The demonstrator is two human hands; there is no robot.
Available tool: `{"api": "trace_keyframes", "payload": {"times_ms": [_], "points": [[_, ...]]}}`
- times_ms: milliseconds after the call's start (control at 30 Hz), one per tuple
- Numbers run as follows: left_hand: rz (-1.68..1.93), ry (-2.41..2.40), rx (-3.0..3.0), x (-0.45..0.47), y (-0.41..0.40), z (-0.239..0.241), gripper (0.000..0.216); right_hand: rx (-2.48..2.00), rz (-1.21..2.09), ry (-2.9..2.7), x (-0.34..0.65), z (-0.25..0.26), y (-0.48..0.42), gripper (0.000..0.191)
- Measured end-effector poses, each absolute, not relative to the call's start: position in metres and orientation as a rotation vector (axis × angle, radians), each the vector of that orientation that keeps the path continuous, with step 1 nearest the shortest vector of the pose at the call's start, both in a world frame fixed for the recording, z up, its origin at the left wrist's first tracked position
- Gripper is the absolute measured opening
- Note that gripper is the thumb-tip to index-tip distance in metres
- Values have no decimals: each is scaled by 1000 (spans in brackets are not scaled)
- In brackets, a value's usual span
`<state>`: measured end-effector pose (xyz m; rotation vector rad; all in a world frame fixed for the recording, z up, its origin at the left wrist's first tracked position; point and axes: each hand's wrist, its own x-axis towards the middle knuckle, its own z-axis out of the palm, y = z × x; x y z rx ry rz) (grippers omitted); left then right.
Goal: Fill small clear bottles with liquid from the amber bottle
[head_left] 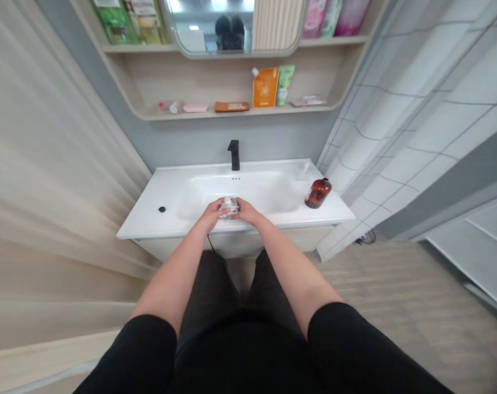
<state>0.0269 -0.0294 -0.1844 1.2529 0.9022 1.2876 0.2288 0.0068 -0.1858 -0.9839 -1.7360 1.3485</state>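
Both of my hands hold one small clear bottle with a white top (229, 204) over the front edge of the white sink (273, 189). My left hand (211, 212) is closed on its left side. From the right side, my right hand (246, 211) grips the same bottle. Its lower part is partly covered by my fingers, and any label is too small to read. Behind my hands a black faucet (234, 155) stands at the back of the sink.
A brown bottle (318, 193) with a black cap stands on the counter's right. A small black round piece (162, 209) lies on its left. Above hangs a shelf (183, 114) with an orange pouch (265, 87), a green tube (285, 85) and a mirror cabinet (240, 27).
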Motion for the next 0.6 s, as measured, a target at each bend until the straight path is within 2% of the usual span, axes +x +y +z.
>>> {"api": "trace_keyframes", "payload": {"times_ms": [600], "points": [[1548, 1183, 1208, 49, -31, -181, 48, -971, 1271, -1791, 226, -179, 4, 67]]}}
